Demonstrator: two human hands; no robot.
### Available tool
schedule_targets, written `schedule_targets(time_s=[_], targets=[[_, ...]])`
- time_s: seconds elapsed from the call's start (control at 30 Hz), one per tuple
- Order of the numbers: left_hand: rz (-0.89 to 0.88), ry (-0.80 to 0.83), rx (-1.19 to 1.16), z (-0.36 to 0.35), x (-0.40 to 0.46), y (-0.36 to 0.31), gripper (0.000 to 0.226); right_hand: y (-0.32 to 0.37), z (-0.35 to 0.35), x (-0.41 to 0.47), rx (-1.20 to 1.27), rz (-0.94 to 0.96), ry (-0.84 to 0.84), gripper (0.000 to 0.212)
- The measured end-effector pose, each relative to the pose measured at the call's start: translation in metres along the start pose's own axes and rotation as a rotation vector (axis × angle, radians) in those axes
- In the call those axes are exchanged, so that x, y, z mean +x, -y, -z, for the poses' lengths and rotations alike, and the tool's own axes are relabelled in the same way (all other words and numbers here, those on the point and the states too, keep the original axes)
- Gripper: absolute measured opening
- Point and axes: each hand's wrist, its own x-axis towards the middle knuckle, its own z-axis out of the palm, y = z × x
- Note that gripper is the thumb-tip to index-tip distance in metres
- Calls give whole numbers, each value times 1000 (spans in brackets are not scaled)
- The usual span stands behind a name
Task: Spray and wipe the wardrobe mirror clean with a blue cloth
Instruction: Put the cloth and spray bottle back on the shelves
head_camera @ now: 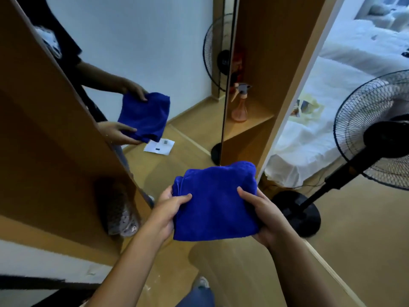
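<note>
In front of the wardrobe mirror (pixel 137 63), folded blue cloth (pixel 214 202) gripped at both edges by left hand (pixel 170 209) and right hand (pixel 263 216); spray bottle (pixel 240 103) shelved far right; risk: dry wiping likely smears.

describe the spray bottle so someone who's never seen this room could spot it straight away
Find the tall wardrobe mirror; just right of its edge is an open wooden shelf. On it stands the translucent orange spray bottle, upright, with a grey trigger head. Red items sit behind it, but nothing else there has a trigger.
</note>
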Motion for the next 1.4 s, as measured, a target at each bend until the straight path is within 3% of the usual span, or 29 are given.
schedule_targets(time_s=[0.1,0.33,0.5,0.63,0.83,1.0,1.2,1.4], targets=[[2,-49,-7,5,12,-7,29,7,-11,12,23,3,46,27],[29,28,-171,0,33,-25,36,40,-16,38,-10,36,93,28],[-11,53,-125,-20,43,-30,38,61,-5,55,13,3,160,33],[-46,45,-139,-53,57,-31,37,92,15,76,-12,-42,182,31],[-102,-95,-132,-137,84,-25,34,156,63,112,-147,-75,148,26],[-202,-186,-65,-212,109,-21,34,202,115,143,-196,-70,95,26],[-202,-244,42,-259,143,-22,32,236,142,182,-289,-51,91,23],[-242,-369,321,-267,181,-35,46,241,122,238,-614,37,120,32]])
